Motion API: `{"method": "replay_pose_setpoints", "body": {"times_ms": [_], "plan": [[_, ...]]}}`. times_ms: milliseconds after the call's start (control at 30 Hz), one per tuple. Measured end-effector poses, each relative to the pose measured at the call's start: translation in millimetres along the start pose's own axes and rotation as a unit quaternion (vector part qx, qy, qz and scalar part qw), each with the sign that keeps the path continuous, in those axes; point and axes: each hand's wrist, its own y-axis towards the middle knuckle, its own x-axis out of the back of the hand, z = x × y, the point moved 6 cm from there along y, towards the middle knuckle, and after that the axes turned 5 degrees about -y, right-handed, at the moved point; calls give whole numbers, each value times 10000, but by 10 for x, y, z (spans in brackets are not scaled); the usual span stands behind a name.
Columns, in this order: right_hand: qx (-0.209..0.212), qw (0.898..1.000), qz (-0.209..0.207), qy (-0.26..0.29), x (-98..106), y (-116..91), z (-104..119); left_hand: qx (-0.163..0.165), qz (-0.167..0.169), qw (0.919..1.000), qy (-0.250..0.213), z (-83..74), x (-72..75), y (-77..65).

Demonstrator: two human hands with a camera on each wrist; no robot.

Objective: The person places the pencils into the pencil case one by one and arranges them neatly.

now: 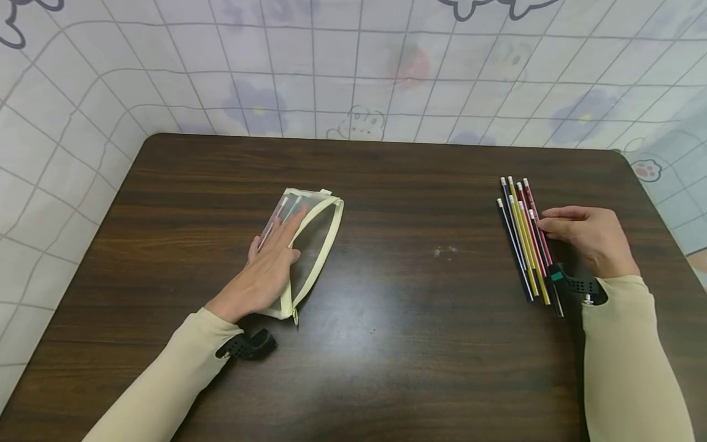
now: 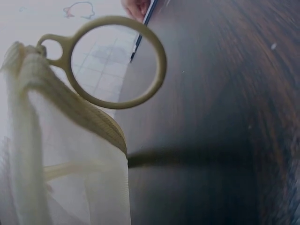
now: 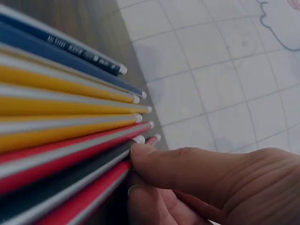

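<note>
Eight pencils [image 1: 528, 252] are laid side by side on the right part of a dark brown table [image 1: 403, 368], their white-tipped ends turned toward the far edge and slightly staggered. Two blue, three yellow, two red and one black pencil [image 3: 70, 176] are shown in the right wrist view, crowded closely together. The outermost red pencil [image 3: 93, 192] is touched by the thumb of the right hand [image 1: 593, 236], whose fingers are bent and kept close to the thumb; whether the pencil is actually pinched cannot be told, since the contact is hidden behind the thumb. Well apart from the pencils, left of the table's middle, a see-through pouch [image 1: 313, 245] is edged with a pale yellow zip [image 1: 316, 277], the two sides of which are spread so that the mouth gapes. The pouch is covered in part by the left hand [image 1: 262, 276], which is laid across it palm down with the fingers straight and is not closed round anything. A ring pull [image 2: 161, 61] is seen at the zip's end in the left wrist view. A black band [image 1: 580, 283] is worn at the right wrist, beside the pencils' near ends. Behind the table, a white cloth [image 1: 331, 61] is patterned with grid lines and flowers.
</note>
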Motion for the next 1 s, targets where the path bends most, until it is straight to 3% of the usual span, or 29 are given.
{"method": "replay_pose_setpoints", "body": {"times_ms": [567, 733, 867, 1000], "plan": [[-335, 9979, -50, -556, 82, -12, 63, -43, -17, 9999, 93, -2, -10, 2], [-241, 9956, -41, -901, 82, -23, 96, -88, -12, 9999, 118, -3, -10, 0], [-177, 9947, 71, -1014, 89, -2, 79, -45, 17, 9999, 98, 4, -15, 6], [-115, 9963, 378, -767, 94, 26, 36, 6, 66, 9999, 78, 14, -19, 10]]}}
